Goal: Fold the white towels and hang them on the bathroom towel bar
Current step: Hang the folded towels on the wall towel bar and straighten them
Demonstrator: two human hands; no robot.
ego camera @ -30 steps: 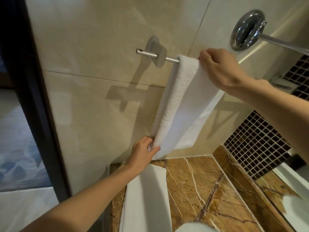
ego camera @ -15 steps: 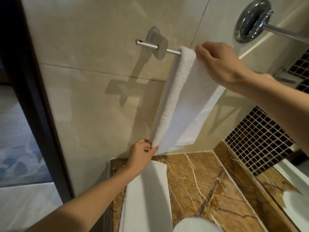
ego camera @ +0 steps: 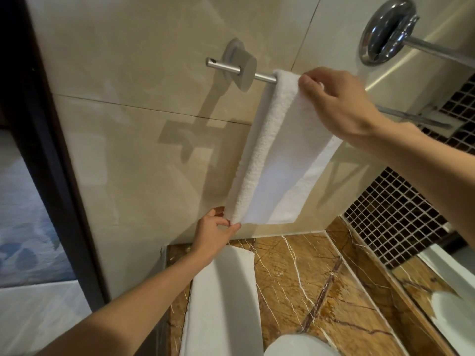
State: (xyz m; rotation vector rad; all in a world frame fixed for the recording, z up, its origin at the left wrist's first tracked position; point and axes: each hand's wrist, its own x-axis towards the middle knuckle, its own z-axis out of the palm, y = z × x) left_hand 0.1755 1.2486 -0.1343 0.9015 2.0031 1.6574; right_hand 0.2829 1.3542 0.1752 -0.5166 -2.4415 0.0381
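A folded white towel (ego camera: 280,160) hangs over the metal towel bar (ego camera: 226,67) on the beige tiled wall. My right hand (ego camera: 339,104) grips the towel's top where it bends over the bar. My left hand (ego camera: 217,231) pinches the towel's lower left corner. A second folded white towel (ego camera: 223,301) lies flat on the brown marble counter (ego camera: 308,283) below, partly under my left forearm.
A dark door frame (ego camera: 38,150) runs down the left. A chrome wall fitting with a rod (ego camera: 385,29) sits at the upper right. Dark mosaic tiles (ego camera: 395,217) and a white basin edge (ego camera: 452,312) are on the right. A white rounded object (ego camera: 295,346) shows at the bottom.
My right hand has shifted slightly along the towel's top at the bar. My left hand stays at the lower corner. The view has tilted a little.
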